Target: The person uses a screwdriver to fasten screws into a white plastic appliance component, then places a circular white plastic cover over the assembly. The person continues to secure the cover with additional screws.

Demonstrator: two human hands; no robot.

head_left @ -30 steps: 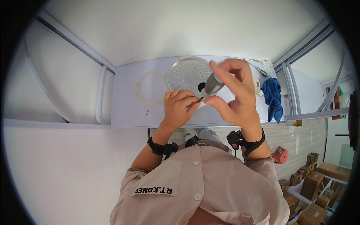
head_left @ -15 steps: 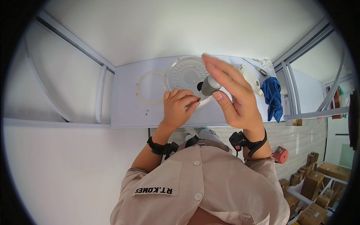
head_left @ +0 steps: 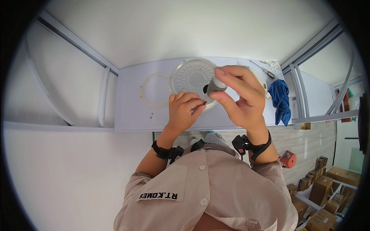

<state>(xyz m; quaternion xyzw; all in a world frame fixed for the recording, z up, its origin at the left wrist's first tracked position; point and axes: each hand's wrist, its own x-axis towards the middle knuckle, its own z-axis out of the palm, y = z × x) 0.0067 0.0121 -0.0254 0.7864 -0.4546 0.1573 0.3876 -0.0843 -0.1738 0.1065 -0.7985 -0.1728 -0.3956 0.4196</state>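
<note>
A round clear ribbed disc [head_left: 189,71], like a cover, lies on the white table beneath my hands. Over its right part stands a grey cylinder [head_left: 216,89] with a paler rounded end and a black round part [head_left: 205,89] beside its lower end. My right hand [head_left: 244,96] has its thumb and fingers closed around the cylinder's upper end. At the disc's near edge, my left hand [head_left: 183,111] is pinched on a small dark brownish piece [head_left: 204,102], mostly hidden by the fingertips. What the cylinder is fixed to cannot be made out.
A thin cream ring [head_left: 142,90] lies left of the disc, with several tiny dark bits [head_left: 151,115] nearer me. To the right are a white part [head_left: 268,95], a screwdriver [head_left: 268,72] and a blue cloth [head_left: 280,101] hanging over the edge. Metal frames [head_left: 104,96] flank the table.
My right hand has moved left and down and closed its thumb and fingers on the grey cylinder; before, it was spread beside it. My left hand has stayed in place.
</note>
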